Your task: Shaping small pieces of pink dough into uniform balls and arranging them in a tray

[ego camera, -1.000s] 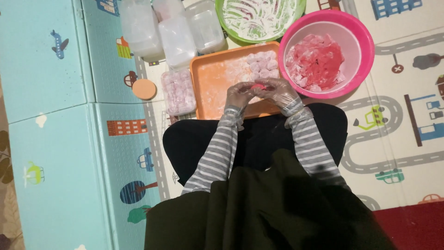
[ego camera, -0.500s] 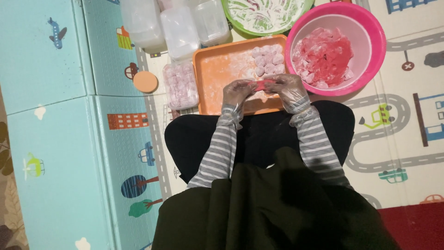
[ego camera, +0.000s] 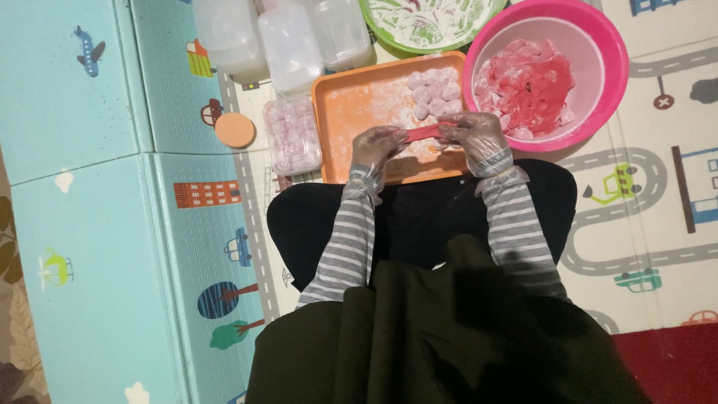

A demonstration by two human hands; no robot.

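Your two hands meet just above the middle of the frame, over the near edge of the orange tray (ego camera: 351,120). Both wear thin clear gloves, with grey striped sleeves behind them. Your left hand (ego camera: 376,146) and your right hand (ego camera: 471,137) each pinch one end of a strip of red dough (ego camera: 423,132), which runs level between them; the fingers of both hands are closed on it, the left at its left end and the right at its right end.

The tray lies on the floor mat (ego camera: 658,187), dusted with white flour, and a cluster of pale pink dough balls (ego camera: 434,90) sits in its upper right corner. Just right of the tray, in the upper right of the frame, a pink bowl (ego camera: 606,90) holds a heap of red and pink dough pieces (ego camera: 527,82). Above the tray, at the top edge, a green bowl (ego camera: 389,34) is smeared with white. Just left of the tray a clear plastic box (ego camera: 292,135) is packed with pink balls, and beside that a small round orange lid (ego camera: 234,129) lies on the mat. Three cloudy plastic containers (ego camera: 288,41) stand in a row at the upper left of the tray.
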